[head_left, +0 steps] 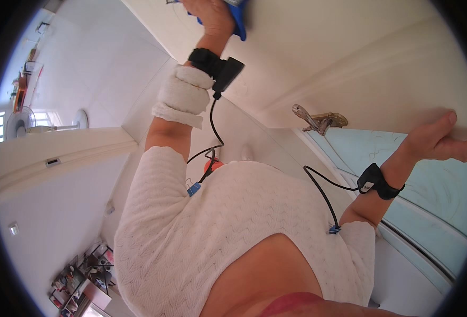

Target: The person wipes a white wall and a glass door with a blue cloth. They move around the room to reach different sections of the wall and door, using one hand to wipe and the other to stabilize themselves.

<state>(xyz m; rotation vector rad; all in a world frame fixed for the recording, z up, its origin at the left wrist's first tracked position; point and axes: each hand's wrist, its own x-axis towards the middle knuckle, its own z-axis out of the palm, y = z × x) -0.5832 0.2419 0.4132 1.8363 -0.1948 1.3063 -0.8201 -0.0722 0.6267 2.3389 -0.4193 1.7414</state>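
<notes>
A cream-coloured door [349,58] stands across the upper right, with a brass lever handle [320,121] on its edge side. My left hand [212,18] reaches up to the door's far left part and holds a blue cloth [238,20] at its surface. The top of the picture cuts off its fingertips and part of the cloth. At the right, my right hand [437,138] grips the door by its edge, thumb on the near face. Some of its fingers are hidden at the dark rim.
Below the handle is a pale blue glass panel [429,185] in a frame. A second door edge with a latch plate [53,162] juts in from the left. Beyond it stand a fan [19,121] and a cluttered shelf [69,285]. Black cables run from both wrist straps to my sweater.
</notes>
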